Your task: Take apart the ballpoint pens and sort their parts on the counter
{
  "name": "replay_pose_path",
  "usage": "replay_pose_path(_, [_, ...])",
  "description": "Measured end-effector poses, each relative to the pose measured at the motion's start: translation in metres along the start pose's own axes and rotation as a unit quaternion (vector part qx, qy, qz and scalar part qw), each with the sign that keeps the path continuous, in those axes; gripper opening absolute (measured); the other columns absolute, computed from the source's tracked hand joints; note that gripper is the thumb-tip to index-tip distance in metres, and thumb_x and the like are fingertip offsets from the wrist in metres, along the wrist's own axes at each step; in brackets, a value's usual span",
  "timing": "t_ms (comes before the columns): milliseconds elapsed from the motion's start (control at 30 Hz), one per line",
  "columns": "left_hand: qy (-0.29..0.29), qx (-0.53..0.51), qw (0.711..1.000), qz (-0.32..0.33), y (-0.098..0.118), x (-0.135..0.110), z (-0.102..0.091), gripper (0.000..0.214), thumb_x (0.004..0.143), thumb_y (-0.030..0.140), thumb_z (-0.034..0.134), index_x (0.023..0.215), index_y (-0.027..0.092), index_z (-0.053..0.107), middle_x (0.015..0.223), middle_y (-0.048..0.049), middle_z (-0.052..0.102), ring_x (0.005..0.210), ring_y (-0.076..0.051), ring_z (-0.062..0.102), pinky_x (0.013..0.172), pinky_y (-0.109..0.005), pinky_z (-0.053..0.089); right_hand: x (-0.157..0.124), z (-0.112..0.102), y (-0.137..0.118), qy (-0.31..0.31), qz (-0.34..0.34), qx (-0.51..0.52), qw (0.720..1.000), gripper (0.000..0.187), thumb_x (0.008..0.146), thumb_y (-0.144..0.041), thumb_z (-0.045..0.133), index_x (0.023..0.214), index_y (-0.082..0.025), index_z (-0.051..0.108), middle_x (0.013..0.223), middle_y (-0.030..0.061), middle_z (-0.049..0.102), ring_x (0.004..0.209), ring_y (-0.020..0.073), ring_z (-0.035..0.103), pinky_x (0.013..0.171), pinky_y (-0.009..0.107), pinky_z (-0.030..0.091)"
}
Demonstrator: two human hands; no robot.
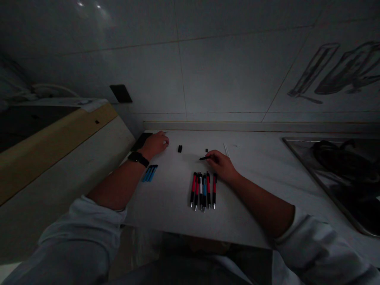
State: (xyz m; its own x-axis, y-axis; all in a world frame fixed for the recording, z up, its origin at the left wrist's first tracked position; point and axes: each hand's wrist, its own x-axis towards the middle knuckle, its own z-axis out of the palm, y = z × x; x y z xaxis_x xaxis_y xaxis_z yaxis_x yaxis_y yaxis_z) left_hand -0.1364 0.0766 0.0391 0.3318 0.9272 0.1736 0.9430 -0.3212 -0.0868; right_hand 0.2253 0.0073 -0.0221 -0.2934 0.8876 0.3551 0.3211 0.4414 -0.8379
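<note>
My right hand [222, 165] rests on the white counter [166, 198] with its fingers closed round a small dark pen part [204, 158] that sticks out to the left. Just below it lies a row of several pens [203, 190], mostly red and black, tips toward me. My left hand [156, 144] reaches to the far left of the counter, fingers curled down by a dark flat object [141, 141]; what it holds, if anything, is hidden. A black watch [138, 158] is on that wrist. Blue pen barrels [150, 173] lie beside the left forearm.
Two small black pieces [179, 149] [206, 150] and thin white sticks [226, 150] lie farther back on the counter. A metal sink [341, 178] with dark items is at the right. A wooden-edged cabinet [56, 134] stands at the left, a tiled wall behind.
</note>
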Motion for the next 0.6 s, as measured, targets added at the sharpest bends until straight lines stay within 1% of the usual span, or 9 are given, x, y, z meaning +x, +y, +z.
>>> replay_pose_path(100, [-0.021, 0.011, 1.000, 0.003, -0.003, 0.007, 0.011, 0.022, 0.093, 0.026, 0.060, 0.105, 0.022, 0.078, 0.117, -0.0104, 0.065, 0.101, -0.023, 0.063, 0.089, -0.035, 0.047, 0.000, 0.001, -0.001, -0.009, 0.007, 0.001, 1.000, 0.019, 0.090, -0.033, 0.063, 0.106, -0.024, 0.067, 0.080, -0.0006, 0.062, 0.071, 0.0169, 0.056, 0.070, 0.031, 0.044])
replay_pose_path(233, [-0.035, 0.011, 0.999, 0.003, -0.005, 0.009, 0.020, 0.026, 0.094, 0.026, 0.057, 0.108, 0.022, 0.078, 0.119, -0.0118, 0.065, 0.101, -0.025, 0.064, 0.088, -0.037, 0.046, 0.000, 0.002, 0.000, -0.020, 0.009, 0.014, 1.000, 0.018, 0.091, -0.033, 0.062, 0.106, -0.024, 0.066, 0.085, 0.0004, 0.065, 0.074, 0.0172, 0.058, 0.071, 0.032, 0.045])
replay_pose_path(400, [-0.034, 0.027, 0.999, -0.005, -0.004, 0.008, 0.022, 0.029, 0.096, 0.026, 0.053, 0.112, 0.022, 0.077, 0.121, -0.0124, 0.065, 0.102, -0.026, 0.063, 0.087, -0.038, 0.046, 0.001, 0.003, 0.002, -0.030, 0.011, 0.012, 0.999, 0.018, 0.092, -0.032, 0.061, 0.107, -0.024, 0.066, 0.083, -0.0001, 0.064, 0.072, 0.0171, 0.057, 0.070, 0.031, 0.044])
replay_pose_path(600, [-0.034, 0.051, 0.998, 0.001, -0.004, 0.008, 0.020, 0.030, 0.095, 0.026, 0.051, 0.112, 0.021, 0.077, 0.119, -0.0123, 0.065, 0.101, -0.025, 0.061, 0.086, -0.037, 0.046, 0.000, 0.002, 0.003, -0.035, 0.011, 0.016, 0.999, 0.019, 0.092, -0.032, 0.061, 0.108, -0.024, 0.066, 0.083, -0.0004, 0.064, 0.072, 0.0167, 0.057, 0.070, 0.031, 0.044])
